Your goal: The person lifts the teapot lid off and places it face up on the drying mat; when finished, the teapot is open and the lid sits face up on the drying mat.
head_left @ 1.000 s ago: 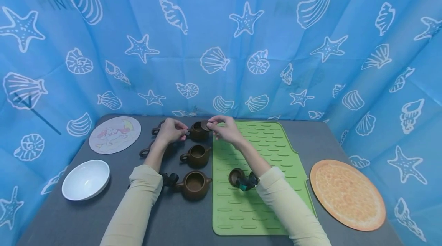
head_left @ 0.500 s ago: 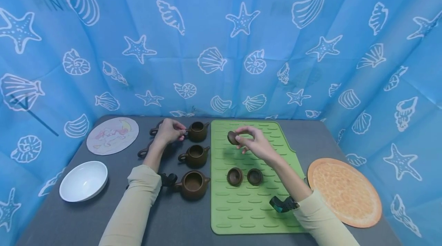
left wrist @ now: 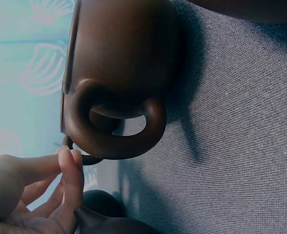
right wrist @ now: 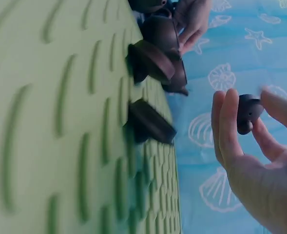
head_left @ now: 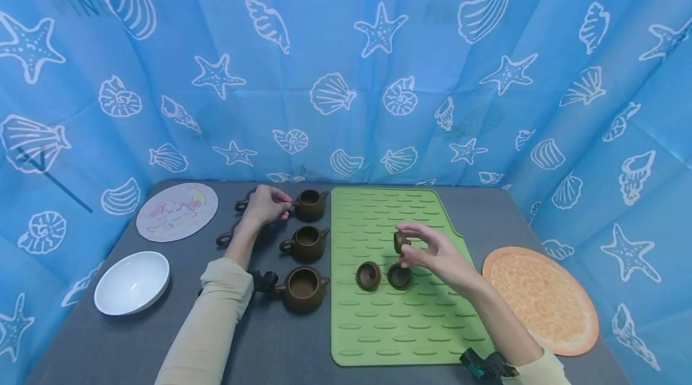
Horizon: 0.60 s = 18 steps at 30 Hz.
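My left hand (head_left: 266, 205) pinches the handle of the farthest lidless brown teapot (head_left: 310, 207). In the left wrist view, the left fingertips (left wrist: 71, 158) meet at that dark handle, behind a nearer teapot (left wrist: 128, 48) that hides much of it. Over the green mat (head_left: 378, 325), my right hand (head_left: 440, 256) holds a small brown teapot lid (head_left: 401, 242) tilted on its edge. The right wrist view shows this lid (right wrist: 249, 109) between thumb and fingers, knob downward. Below it on the mat lie two more lids, a left one (head_left: 369, 276) and a right one (head_left: 399, 277), hollow sides up.
Nearer on the table (head_left: 259, 349) stand a middle teapot (head_left: 307, 245) and a front teapot (head_left: 303, 292), both lidless. More teapots are partly hidden behind my left arm. A white bowl (head_left: 132, 283) and round unicorn mat (head_left: 176, 212) lie left; a pizza-like round mat (head_left: 540, 301) lies right.
The right hand has lifted the lid from the far teapot and carried it right and nearer, over the mat lids. The left hand stays at the teapot handle.
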Each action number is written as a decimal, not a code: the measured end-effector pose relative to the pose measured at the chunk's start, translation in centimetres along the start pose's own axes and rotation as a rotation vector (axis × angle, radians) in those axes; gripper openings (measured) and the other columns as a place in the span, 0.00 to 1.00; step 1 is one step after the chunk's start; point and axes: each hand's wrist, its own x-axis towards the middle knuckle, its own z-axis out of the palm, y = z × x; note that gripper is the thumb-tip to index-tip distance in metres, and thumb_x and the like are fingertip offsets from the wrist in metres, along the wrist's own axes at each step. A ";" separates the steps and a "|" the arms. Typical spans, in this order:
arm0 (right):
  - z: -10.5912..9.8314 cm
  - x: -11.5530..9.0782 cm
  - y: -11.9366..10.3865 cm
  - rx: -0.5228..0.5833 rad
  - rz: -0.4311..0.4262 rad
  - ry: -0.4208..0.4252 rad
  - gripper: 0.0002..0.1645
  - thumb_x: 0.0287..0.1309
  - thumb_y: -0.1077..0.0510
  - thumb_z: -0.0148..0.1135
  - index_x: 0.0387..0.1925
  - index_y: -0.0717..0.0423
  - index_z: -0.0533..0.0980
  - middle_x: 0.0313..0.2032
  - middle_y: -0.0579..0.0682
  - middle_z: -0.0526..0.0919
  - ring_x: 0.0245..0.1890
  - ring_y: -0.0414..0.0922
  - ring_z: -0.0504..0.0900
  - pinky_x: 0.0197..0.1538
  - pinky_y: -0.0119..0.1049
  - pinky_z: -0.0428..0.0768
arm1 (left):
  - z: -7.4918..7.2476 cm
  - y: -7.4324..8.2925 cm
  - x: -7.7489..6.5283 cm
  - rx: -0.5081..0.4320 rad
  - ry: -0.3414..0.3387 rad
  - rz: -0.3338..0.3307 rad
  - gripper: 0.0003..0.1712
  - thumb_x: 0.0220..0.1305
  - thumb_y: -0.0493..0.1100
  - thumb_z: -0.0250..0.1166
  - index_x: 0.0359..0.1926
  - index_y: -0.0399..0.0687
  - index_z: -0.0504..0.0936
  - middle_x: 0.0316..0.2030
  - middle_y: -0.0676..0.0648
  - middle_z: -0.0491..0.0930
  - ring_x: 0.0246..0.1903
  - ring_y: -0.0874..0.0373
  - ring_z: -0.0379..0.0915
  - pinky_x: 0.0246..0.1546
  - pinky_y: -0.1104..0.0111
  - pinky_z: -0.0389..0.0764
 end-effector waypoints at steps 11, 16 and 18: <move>-2.2 -4.3 2.6 -0.146 0.038 -0.021 0.38 0.73 0.72 0.61 0.77 0.80 0.57 0.71 0.85 0.63 0.49 0.55 0.94 0.54 0.41 0.91 | 0.0 0.4 -0.4 -0.014 -0.004 -0.011 0.10 0.78 0.34 0.64 0.52 0.32 0.88 0.44 0.35 0.88 0.30 0.61 0.85 0.46 0.56 0.90; -2.6 -4.8 3.0 -0.206 0.068 -0.019 0.38 0.71 0.70 0.66 0.74 0.79 0.62 0.70 0.84 0.68 0.41 0.47 0.93 0.45 0.37 0.91 | 0.0 0.3 -0.3 -0.018 0.005 -0.018 0.10 0.78 0.34 0.64 0.52 0.32 0.88 0.45 0.35 0.88 0.30 0.60 0.85 0.48 0.53 0.91; -2.6 -4.9 3.0 -0.244 0.075 -0.017 0.37 0.69 0.68 0.68 0.73 0.77 0.65 0.67 0.80 0.73 0.35 0.43 0.91 0.38 0.34 0.88 | 0.1 0.3 -0.2 -0.017 0.009 -0.016 0.10 0.79 0.34 0.64 0.52 0.33 0.88 0.44 0.35 0.88 0.30 0.60 0.85 0.48 0.52 0.91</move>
